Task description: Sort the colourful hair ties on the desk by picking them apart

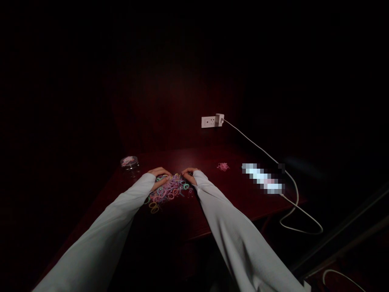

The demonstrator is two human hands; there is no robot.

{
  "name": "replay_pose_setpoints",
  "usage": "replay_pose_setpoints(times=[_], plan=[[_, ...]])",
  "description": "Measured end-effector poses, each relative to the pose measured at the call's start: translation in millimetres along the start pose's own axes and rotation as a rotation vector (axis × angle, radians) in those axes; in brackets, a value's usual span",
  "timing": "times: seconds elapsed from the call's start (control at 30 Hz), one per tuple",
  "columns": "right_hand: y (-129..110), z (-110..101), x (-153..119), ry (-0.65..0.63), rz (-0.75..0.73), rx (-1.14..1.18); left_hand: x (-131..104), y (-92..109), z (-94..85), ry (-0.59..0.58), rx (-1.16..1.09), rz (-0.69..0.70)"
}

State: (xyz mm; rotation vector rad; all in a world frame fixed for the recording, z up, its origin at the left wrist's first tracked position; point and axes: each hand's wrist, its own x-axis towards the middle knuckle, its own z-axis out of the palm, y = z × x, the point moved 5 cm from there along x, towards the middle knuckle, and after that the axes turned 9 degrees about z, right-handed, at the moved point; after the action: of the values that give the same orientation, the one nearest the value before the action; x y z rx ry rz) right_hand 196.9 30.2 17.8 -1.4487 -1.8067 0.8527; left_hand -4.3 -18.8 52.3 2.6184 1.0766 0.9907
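Observation:
A heap of small multicoloured hair ties (170, 190), in pink, purple, green and yellow, lies spread on the dark red table between my two hands. My left hand (159, 175) reaches in at the heap's left side, its thumb and bent fingers closing together at the far edge. Across from it, my right hand (189, 174) is curled at the heap's upper right, fingertips and thumb drawn together. Whatever sits between the fingertips of either hand is too small and dim to make out. A few yellow hair ties (154, 207) lie at the near left edge.
Behind my left hand stands a clear round jar (130, 163) with pinkish things on top. A small pink pile (223, 166) lies right of my right hand. Farther right is a bright pixelated device (263, 178), its white cable (255, 142) running to the wall socket (208, 122).

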Motion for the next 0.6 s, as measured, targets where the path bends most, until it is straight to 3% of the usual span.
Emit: replay_pose_setpoints(times=[0.4,0.6], plan=[[5,-6,-2,-0.003,-0.004,-0.003,0,13,5.7,-0.079,0.152,0.094],[7,-8,-5,0.013,0.012,0.012,-2,14,22.3,-0.189,0.086,0.142]])
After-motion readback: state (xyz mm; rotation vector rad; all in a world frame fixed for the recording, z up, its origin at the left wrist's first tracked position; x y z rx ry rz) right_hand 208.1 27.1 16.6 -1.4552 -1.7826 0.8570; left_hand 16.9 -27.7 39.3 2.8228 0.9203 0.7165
